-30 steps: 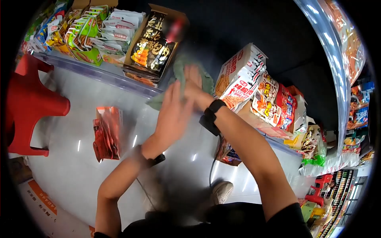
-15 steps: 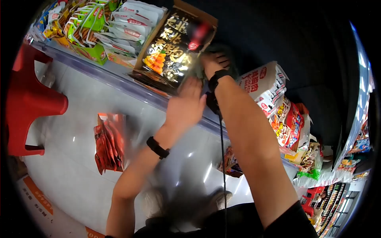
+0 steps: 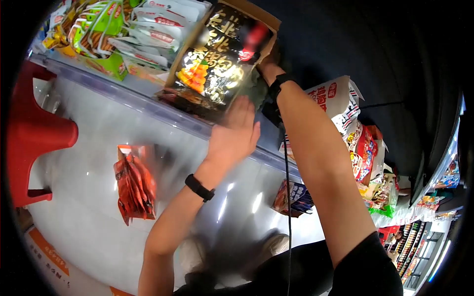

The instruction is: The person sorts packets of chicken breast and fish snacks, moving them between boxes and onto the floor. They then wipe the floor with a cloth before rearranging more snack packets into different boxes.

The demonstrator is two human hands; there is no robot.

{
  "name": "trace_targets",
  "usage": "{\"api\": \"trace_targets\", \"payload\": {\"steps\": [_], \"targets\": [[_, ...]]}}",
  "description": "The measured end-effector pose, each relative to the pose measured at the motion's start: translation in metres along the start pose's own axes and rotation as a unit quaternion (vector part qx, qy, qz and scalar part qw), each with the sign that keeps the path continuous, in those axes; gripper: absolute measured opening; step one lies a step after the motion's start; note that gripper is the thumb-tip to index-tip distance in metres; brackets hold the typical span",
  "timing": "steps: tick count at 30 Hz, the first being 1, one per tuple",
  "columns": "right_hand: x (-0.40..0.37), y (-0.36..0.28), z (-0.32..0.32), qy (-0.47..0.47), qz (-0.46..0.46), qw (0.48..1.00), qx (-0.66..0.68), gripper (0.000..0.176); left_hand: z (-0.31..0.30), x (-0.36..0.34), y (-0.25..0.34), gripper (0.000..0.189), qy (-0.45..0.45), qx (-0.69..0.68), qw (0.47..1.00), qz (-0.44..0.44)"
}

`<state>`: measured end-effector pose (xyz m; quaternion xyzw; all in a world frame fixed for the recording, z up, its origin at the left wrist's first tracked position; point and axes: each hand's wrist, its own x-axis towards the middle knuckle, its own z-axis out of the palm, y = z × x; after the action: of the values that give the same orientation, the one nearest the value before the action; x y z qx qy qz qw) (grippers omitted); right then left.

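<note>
An open cardboard display box (image 3: 274,22) with black snack packets (image 3: 217,54), gold lettering across their front, lies tilted on the shelf. My left hand (image 3: 236,130) rests against the box's near right corner, its fingers stretched out and slightly blurred. Along the box's far right side is my right hand (image 3: 269,70); its fingers are hidden behind the cardboard edge. A dark greenish patch shows between the two hands, too blurred to name. Both wrists wear black bands, and a black cable hangs down beside my right forearm.
White pouches (image 3: 160,34) and green snack packs (image 3: 103,29) stand left of the box. A white carton of snacks (image 3: 328,96) sits right. Below are a red stool (image 3: 39,133), a box of red packets (image 3: 136,185) and another snack box (image 3: 294,197) on the floor.
My right hand has moved up along the box's right side, and its fingers have gone out of sight behind it. My left hand stays at the near corner. The view has shifted slightly.
</note>
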<state>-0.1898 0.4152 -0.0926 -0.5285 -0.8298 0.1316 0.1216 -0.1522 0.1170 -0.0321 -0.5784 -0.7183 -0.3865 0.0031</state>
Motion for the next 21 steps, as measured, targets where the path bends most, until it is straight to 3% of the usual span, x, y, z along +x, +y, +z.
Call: {"api": "trace_targets", "payload": {"steps": [2,4,5,6,8,12,15,20,21], "targets": [[-0.006,0.0,-0.003,0.008,-0.025,1.0,0.01,0.063,-0.003,-0.002,-0.002,0.043,0.002,0.006,1.0,0.002],[-0.052,-0.019,-0.062,-0.085,-0.158,0.984,-0.015,0.057,-0.003,0.0,0.001,0.042,0.002,0.01,1.0,0.002],[-0.067,-0.034,-0.073,-0.1,-0.085,0.991,-0.015,0.056,-0.002,0.002,0.004,0.042,0.007,0.006,1.0,0.005],[-0.057,-0.024,-0.062,-0.151,-0.116,0.969,-0.159,0.06,-0.002,0.001,0.005,0.037,0.024,0.03,0.999,0.008],[-0.061,0.006,-0.024,-0.092,-0.141,0.97,-0.175,0.066,-0.004,-0.001,0.004,0.032,0.044,0.047,0.998,0.02],[-0.146,-0.034,-0.071,-0.074,-0.068,0.995,-0.028,0.07,-0.019,-0.012,0.005,0.014,0.062,-0.056,0.997,-0.003],[-0.187,-0.037,-0.07,-0.075,-0.07,0.993,-0.063,0.068,-0.032,-0.033,0.013,0.012,0.082,-0.096,0.992,0.008],[-0.24,-0.029,-0.092,-0.107,-0.197,0.975,-0.005,0.06,-0.038,-0.071,0.033,0.018,0.136,-0.117,0.982,0.056],[-0.247,-0.027,-0.094,-0.073,-0.24,0.968,-0.003,0.054,-0.037,-0.079,0.034,0.02,0.133,-0.133,0.98,0.059]]}}
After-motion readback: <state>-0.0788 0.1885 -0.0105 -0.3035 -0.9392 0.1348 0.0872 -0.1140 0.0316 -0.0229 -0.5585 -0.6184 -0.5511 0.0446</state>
